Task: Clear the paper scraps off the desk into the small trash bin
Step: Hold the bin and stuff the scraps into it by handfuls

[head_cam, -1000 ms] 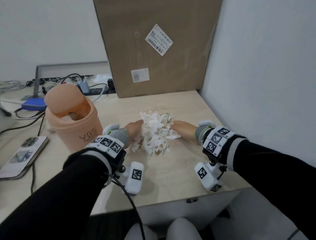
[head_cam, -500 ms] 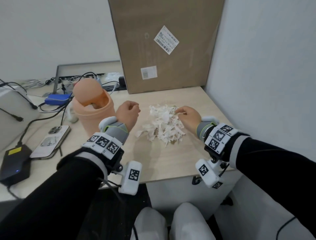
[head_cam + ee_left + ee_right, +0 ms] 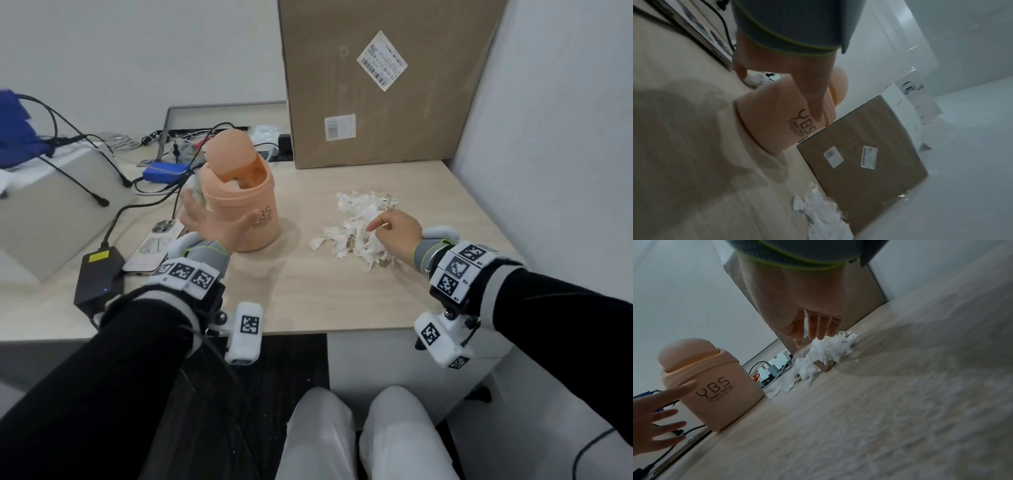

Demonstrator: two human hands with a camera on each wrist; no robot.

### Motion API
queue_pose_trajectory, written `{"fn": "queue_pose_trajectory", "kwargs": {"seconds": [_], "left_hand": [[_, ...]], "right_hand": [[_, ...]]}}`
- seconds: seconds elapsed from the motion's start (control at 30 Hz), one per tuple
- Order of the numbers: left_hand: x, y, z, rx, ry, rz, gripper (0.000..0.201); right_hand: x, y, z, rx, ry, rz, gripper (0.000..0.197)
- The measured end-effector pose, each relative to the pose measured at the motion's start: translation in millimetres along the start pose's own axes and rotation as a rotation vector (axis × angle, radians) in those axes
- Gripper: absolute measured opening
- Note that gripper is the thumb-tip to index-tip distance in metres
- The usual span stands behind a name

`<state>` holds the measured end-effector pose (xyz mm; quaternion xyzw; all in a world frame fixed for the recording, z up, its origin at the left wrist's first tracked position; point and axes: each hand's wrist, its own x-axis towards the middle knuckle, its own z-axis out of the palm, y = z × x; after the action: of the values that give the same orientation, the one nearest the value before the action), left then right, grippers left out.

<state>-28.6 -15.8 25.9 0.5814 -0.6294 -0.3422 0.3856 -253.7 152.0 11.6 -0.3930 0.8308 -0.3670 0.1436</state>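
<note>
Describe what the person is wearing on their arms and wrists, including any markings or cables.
Both arms are in black long sleeves. Each wrist carries a grey cuff edged in lime green, then a white band of square black-and-white coded markers. A white camera pod with its own marker hangs under each wrist. Thin black cables run from the rigs along the sleeves. The left hand and right hand are bare.

1. I see black sleeves point(image 3: 102, 370) on both arms, with pale cuffs.
2. Each wrist wears a white band point(image 3: 459, 267) of black square-code tags over a grey, green-edged strap.
3. A white tagged camera pod point(image 3: 245, 330) hangs under each wrist.
4. White trousers point(image 3: 359, 435) cover my knees.
</note>
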Motion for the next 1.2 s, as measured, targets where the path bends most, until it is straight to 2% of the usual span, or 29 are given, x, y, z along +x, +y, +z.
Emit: {"fn": "queue_pose_trajectory", "kwargs": {"seconds": [0.07,0.17,0.23,0.4,0.53,0.63,0.87,1.0,1.2], "left_hand": [[7,-6,12,0.005,-0.073,-0.018,0.134],[18,-13,27,0.003,-0.108,-0.009,0.138],[24,-18,32,-0.037,-0.109,0.003,0.141],[42,-27,38,-0.187,-0.093,0.001,0.139],[50,-29,44,-0.181,-0.067,0.023,0.137],[49,-29,51,-0.186,-0.062,0.023,0.134],[33,-18,73,-0.27,-0.191,0.103,0.137],[25,-11,86,-0.267,-0.231,0.151,0.138],[19,-4,91,-0.261,-0.251,0.178,0.138]], "right_hand": [[6,5,3,-0.042,0.015,-0.01,0.024],[14,13,3,-0.149,0.047,-0.044,0.025],[16,17,1,-0.257,0.015,-0.075,0.036],[28,16,-3,-0.562,-0.187,-0.118,0.081],[47,7,0,-0.665,-0.365,-0.136,0.096],[56,4,7,-0.694,-0.429,-0.138,0.083],[59,4,10,-0.675,-0.275,-0.155,0.027],[59,8,5,-0.57,-0.163,-0.163,0.026],[60,1,-12,-0.235,0.093,-0.21,0.023]]}}
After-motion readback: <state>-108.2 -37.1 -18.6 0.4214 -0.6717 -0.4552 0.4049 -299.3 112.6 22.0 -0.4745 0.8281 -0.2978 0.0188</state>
